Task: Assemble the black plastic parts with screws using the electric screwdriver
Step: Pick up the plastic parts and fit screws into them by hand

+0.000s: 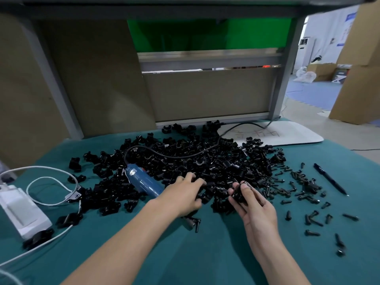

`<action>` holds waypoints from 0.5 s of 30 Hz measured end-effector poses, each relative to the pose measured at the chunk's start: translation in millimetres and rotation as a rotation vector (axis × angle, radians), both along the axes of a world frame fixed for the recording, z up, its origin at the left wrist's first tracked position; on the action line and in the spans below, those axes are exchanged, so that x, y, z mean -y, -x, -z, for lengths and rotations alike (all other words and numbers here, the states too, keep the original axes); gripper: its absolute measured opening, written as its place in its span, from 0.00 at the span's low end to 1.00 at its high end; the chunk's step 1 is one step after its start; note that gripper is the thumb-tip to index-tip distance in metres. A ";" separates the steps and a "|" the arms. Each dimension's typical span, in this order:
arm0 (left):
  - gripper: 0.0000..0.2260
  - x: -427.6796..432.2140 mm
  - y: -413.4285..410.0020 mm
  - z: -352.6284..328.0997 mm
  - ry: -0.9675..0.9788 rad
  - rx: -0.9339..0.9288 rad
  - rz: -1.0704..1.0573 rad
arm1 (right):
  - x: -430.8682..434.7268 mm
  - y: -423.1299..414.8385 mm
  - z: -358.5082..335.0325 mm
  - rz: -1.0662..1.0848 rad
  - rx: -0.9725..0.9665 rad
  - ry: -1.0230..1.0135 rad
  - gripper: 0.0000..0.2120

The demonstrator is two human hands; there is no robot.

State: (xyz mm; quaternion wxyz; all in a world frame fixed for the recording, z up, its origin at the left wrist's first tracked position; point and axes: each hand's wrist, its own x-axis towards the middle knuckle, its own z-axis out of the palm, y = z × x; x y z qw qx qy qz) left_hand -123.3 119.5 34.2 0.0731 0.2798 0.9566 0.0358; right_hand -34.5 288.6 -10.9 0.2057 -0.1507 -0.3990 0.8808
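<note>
Screwdriver (144, 182): blue, lay on the counter (205, 254) just left of the left fingers.
Left hand (183, 194): fingers spread, palm down on the pile of black parts (205, 161).
Right hand (255, 208): thumb and fingers pinched one black part (239, 193), near the left fingers.
Screws (298, 186): scattered right of the right fingers.
Pen (330, 178): farther right.

**Around the white board: what else lay about**

A white board (298, 134) with handwritten marks lay at the far right edge of the teal-covered counter (205, 254). Nearer than the board and a little to its right, a black pen (330, 179) lay slantwise. Far to the board's left sat a white box (22, 210) with a looped white cable (35, 167). Behind the board stood a grey frame post (285, 68). Left of that were a green backdrop (205, 36) and cardboard panels (92, 79). To the board's right, large cardboard boxes (357, 89) stood on the floor.
</note>
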 end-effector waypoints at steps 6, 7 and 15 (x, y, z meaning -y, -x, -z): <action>0.17 21.9 -22.1 -12.4 -0.099 -0.142 0.046 | -9.6 -2.8 -3.3 0.043 -0.004 0.076 0.11; 0.15 23.0 -27.5 -13.8 -0.076 -0.128 0.078 | -10.1 -2.8 -2.7 0.050 -0.001 0.073 0.10; 0.16 -2.0 -62.5 -17.8 -0.028 -0.128 0.184 | -6.0 -5.7 4.0 0.122 0.039 -0.074 0.06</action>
